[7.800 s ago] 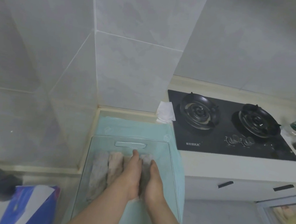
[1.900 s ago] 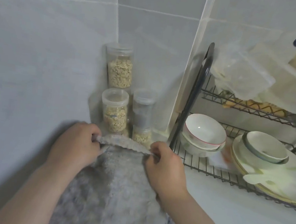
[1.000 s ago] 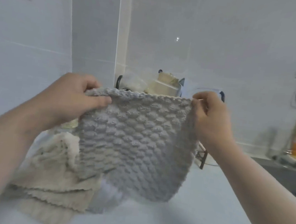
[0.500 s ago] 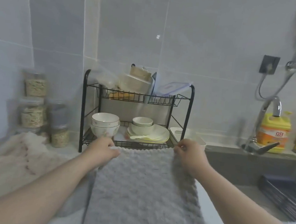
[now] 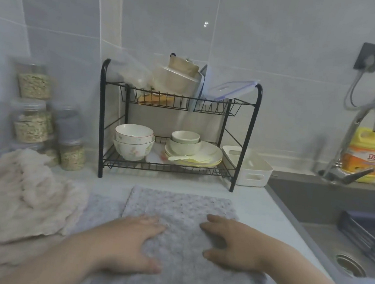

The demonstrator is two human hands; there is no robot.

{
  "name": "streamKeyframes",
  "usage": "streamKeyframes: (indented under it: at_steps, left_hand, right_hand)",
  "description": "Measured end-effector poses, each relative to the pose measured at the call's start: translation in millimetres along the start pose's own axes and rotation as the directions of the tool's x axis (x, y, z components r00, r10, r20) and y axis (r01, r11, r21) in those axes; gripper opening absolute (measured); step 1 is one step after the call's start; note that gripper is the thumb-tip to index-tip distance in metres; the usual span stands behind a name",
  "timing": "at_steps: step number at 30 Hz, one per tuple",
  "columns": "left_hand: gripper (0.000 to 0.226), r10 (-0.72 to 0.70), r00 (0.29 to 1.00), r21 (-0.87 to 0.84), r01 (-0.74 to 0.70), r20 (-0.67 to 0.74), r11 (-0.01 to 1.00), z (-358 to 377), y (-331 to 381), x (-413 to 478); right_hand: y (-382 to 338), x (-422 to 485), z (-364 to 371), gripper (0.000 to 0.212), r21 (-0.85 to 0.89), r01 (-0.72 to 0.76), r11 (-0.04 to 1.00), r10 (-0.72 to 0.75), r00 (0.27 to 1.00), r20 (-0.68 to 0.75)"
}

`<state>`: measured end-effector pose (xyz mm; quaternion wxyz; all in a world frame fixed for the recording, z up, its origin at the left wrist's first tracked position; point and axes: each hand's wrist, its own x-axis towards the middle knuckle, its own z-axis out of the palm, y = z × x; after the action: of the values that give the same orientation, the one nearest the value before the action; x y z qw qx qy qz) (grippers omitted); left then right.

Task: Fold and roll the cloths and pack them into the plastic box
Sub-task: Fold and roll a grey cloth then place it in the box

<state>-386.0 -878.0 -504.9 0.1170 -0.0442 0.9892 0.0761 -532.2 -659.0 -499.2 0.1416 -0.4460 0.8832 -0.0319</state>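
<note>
A grey textured cloth lies spread flat on the white counter in front of me. My left hand rests palm down on its left half, fingers straight. My right hand lies flat on its right half, fingers pointing left. A pile of cream cloths sits crumpled at the left, with another grey cloth partly under it. The plastic box is out of view.
A black two-tier dish rack with bowls and plates stands behind the cloth. Jars of grains stack at the back left. A white basket stands beside the rack. The sink, tap and yellow detergent bottle are at the right.
The grey cloth, held up by its top corners a second ago, now lies flat on the counter. Both hands have let go of the corners and rest flat on it.
</note>
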Motion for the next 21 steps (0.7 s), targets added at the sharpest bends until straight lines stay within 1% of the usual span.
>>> streamKeyframes:
  at_steps: [2, 3, 4, 5, 6, 7, 8, 9, 10, 11, 12, 13, 15, 16, 18, 19, 20, 21]
  left_hand:
    - [0.087, -0.001, 1.000, -0.015, 0.001, 0.013, 1.000, -2.7, -5.1, 10.0]
    - [0.086, -0.002, 1.000, -0.013, 0.003, 0.007, 1.000, -4.0, -5.7, 12.9]
    - [0.085, -0.005, 1.000, -0.004, 0.005, -0.013, 1.000, -4.3, -4.6, 14.0]
    - [0.084, -0.012, 0.999, 0.000, 0.012, -0.048, 1.000, -4.0, -2.2, 12.2]
    - [0.084, -0.022, 0.995, -0.008, 0.021, -0.095, 1.000, -2.3, 0.0, 8.6]
    - [0.085, -0.026, 0.990, -0.030, 0.023, -0.135, 0.999, -0.3, 2.3, 2.8]
    - [0.084, -0.019, 0.987, -0.046, 0.012, -0.158, 0.999, 1.9, 5.1, -4.9]
    - [0.084, -0.005, 0.987, -0.042, -0.002, -0.163, 0.999, 4.6, 7.7, -14.2]
    - [0.088, 0.014, 0.988, -0.029, -0.018, -0.157, 0.999, 7.8, 10.4, -23.5]
    - [0.100, 0.021, 0.989, -0.016, -0.024, -0.148, 1.000, 11.2, 12.9, -30.4]
    - [0.112, 0.020, 0.990, -0.004, -0.021, -0.140, 1.000, 14.0, 15.1, -35.5]
    - [0.118, 0.020, 0.988, 0.015, -0.018, -0.155, 1.000, 17.1, 15.3, -36.5]
    - [0.120, 0.026, 0.984, 0.041, -0.019, -0.178, 0.999, 21.3, 13.2, -35.5]
    - [0.119, 0.028, 0.983, 0.046, -0.020, -0.179, 0.999, 22.5, 12.0, -35.9]
    - [0.115, 0.046, 0.978, 0.061, -0.034, -0.205, 0.998, 24.2, 13.0, -41.9]
    - [0.107, 0.043, 0.973, 0.047, -0.033, -0.226, 0.998, 25.9, 13.4, -46.2]
    - [0.094, 0.042, 0.966, 0.027, -0.037, -0.257, 0.999, 28.0, 14.4, -52.0]
    - [0.081, 0.047, 0.954, 0.011, -0.046, -0.296, 0.999, 29.2, 15.3, -57.6]
  right_hand:
    - [-3.4, 3.2, 1.5, 0.068, 0.023, -0.028, 0.999, 0.029, 0.998, -0.047]
    - [-3.6, 5.1, 1.9, 0.066, 0.036, -0.055, 0.998, 0.058, 0.993, -0.098]
    - [-3.3, 3.9, 0.7, 0.068, 0.059, -0.111, 0.992, 0.120, 0.978, -0.170]
    - [-1.7, -0.8, -1.0, 0.070, 0.114, -0.189, 0.975, 0.213, 0.944, -0.252]
    - [0.9, -8.1, -2.7, 0.065, 0.175, -0.277, 0.945, 0.320, 0.896, -0.308]
    - [4.9, -17.1, -2.9, 0.055, 0.227, -0.353, 0.908, 0.412, 0.849, -0.330]
    - [6.6, -28.9, -3.4, 0.048, 0.279, -0.397, 0.874, 0.472, 0.829, -0.299]
    - [9.3, -39.2, -1.8, 0.046, 0.355, -0.402, 0.844, 0.500, 0.830, -0.248]
    - [9.4, -50.0, -0.1, 0.046, 0.436, -0.392, 0.810, 0.505, 0.845, -0.178]
    - [6.4, -58.9, 1.7, 0.046, 0.505, -0.382, 0.774, 0.498, 0.859, -0.114]
    - [2.4, -64.7, 3.6, 0.049, 0.529, -0.362, 0.768, 0.477, 0.874, -0.094]
    - [-0.8, -66.9, 7.5, 0.051, 0.527, -0.338, 0.780, 0.457, 0.883, -0.110]
    - [-3.7, -69.5, 14.5, 0.048, 0.537, -0.298, 0.790, 0.445, 0.880, -0.166]
    - [-4.4, -72.6, 14.5, 0.045, 0.592, -0.290, 0.752, 0.463, 0.872, -0.161]
    - [-3.4, -84.5, 12.4, 0.043, 0.723, -0.301, 0.622, 0.498, 0.865, -0.068]
    - [-3.4, -91.4, 12.1, 0.044, 0.741, -0.314, 0.593, 0.496, 0.868, -0.030]
    - [-4.8, -98.2, 11.7, 0.045, 0.710, -0.332, 0.621, 0.480, 0.877, -0.009]
    - [-6.9, -103.6, 11.6, 0.046, 0.611, -0.364, 0.703, 0.464, 0.886, -0.006]
